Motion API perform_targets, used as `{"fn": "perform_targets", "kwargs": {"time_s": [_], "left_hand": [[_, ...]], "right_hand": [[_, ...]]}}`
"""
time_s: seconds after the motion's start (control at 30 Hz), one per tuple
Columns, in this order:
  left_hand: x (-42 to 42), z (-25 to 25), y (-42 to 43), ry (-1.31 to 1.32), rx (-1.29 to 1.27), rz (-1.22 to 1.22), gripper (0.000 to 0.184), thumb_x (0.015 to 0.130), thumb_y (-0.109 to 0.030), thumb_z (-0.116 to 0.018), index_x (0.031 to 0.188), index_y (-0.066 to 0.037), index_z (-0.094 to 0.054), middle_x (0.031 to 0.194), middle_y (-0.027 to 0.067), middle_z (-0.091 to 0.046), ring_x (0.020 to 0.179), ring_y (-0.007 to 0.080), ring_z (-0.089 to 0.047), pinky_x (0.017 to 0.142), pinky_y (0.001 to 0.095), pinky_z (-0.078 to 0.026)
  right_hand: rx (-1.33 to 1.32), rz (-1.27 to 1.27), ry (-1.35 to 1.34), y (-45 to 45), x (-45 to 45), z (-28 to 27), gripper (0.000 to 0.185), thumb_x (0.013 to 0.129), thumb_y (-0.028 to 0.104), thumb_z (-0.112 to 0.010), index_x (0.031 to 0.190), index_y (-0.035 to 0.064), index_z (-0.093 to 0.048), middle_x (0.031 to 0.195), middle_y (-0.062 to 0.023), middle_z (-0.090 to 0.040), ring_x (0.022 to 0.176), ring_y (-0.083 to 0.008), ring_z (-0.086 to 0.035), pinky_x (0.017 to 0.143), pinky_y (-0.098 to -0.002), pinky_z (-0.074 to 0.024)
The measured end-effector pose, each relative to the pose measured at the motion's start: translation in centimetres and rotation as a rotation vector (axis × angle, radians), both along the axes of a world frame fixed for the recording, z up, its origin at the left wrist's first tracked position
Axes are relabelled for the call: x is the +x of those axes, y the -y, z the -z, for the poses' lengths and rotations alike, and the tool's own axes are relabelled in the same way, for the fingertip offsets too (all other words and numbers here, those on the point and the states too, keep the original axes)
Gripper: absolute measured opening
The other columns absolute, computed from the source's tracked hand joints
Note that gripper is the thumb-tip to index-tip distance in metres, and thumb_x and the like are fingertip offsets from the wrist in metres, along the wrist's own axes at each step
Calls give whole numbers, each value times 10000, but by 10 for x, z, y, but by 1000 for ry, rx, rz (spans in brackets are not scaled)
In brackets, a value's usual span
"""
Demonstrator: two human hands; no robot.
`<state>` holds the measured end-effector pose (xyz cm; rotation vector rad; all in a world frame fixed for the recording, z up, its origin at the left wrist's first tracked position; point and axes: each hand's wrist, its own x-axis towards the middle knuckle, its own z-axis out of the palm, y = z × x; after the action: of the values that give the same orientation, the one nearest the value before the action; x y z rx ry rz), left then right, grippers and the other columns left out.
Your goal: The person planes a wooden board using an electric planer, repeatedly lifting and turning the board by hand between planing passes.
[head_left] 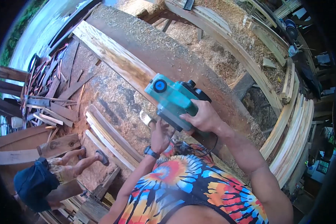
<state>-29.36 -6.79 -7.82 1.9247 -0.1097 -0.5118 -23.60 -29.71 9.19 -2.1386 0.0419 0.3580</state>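
My right hand (203,117) is wrapped round the rear handle of a teal electric planer (171,97). The planer rests on a long wooden board (112,56), whose pale face has a brown streak down the middle. My left hand (160,136), with a dark watch on the wrist, is beside the planer's lower left side. Its fingers are bent and partly hidden, so what they grip is unclear. A small pale object (146,117) shows just beyond them; its kind is hard to make out. A dark cord (212,147) hangs by my right forearm.
The board lies along a wide bench (138,31) strewn with shavings. Long planks (293,138) are stacked at the right, more boards (110,134) at the left. Scrap wood (48,89) is heaped at the far left. Another person (37,183) is bent over at the lower left.
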Motion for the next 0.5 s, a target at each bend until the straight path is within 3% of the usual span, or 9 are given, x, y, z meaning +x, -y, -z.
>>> {"fn": "perform_targets", "kwargs": {"time_s": [0.13, 0.23, 0.43, 0.5], "left_hand": [[10, -7, -1, -53, -33, -12, 784, 899, -233, -770, 1509, -25, -323, 1201, 181, -657, 1067, 272, -660, 917, 397, -543], [16, 1, -1, -41, -96, -30, 788, 900, -250, -776, 1503, -29, -320, 1168, 185, -666, 1050, 266, -660, 902, 393, -548], [44, -11, -4, -83, -100, -24, 887, 924, -288, -758, 1569, -36, -203, 1158, 205, -676, 1001, 264, -677, 843, 389, -556], [51, -14, -5, -54, -84, -61, 877, 912, -320, -744, 1554, -27, -224, 1098, 213, -719, 967, 324, -711, 846, 423, -558]], "right_hand": [[-23, 0, 44, -20, 31, 1, 431, 800, 328, -797, 1034, -22, -703, 929, -260, -718, 919, -405, -717, 804, -447, -570], [-49, -21, 76, -33, 56, 4, 412, 813, 290, -797, 1090, -2, -708, 946, -210, -736, 899, -322, -735, 805, -403, -556], [-84, -1, 95, -62, 108, 15, 438, 795, 298, -805, 1094, -8, -714, 992, -223, -738, 947, -347, -731, 837, -407, -566], [-90, 12, 101, -74, 127, 17, 438, 787, 305, -808, 1086, -3, -721, 1000, -227, -739, 951, -358, -729, 844, -411, -568]]}}
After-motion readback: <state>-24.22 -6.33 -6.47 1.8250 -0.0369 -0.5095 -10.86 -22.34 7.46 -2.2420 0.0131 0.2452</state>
